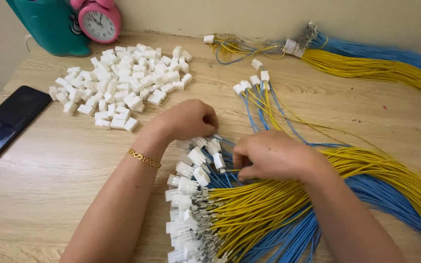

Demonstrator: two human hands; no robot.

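Nearest the camera, a thick fan of yellow and blue wires (269, 209) lies across the bench (49, 185), and a long row of them already ends in white plugs (183, 195), stacked from the bottom edge up toward the hands; these look finished, and they make up a fair share of the bundle. Some wire ends beside them show bare metal tips (205, 214), so part of this fan appears not yet fitted. Just above, the right hand (274, 156) is curled nearly shut, thumb and fingers pinching what looks like a yellow wire end at the top of the row. The left hand (191, 119) is also curled closed, knuckles up, touching the topmost plugs; whether it has one pinched inside I cannot tell. Beyond the hands, a few wire pairs (254, 87) with plugs on lie loose, apart from the row. To the left, well apart, a large heap of loose white housings (123, 83) sits untouched, so by my judgement much is left to do. A dark phone (8, 122) lies at the left edge. Farthest off, a second big bundle (381, 63) of yellow and blue wires runs along the wall, with a pink clock (99, 20) and a teal container (49, 24) in the corner.
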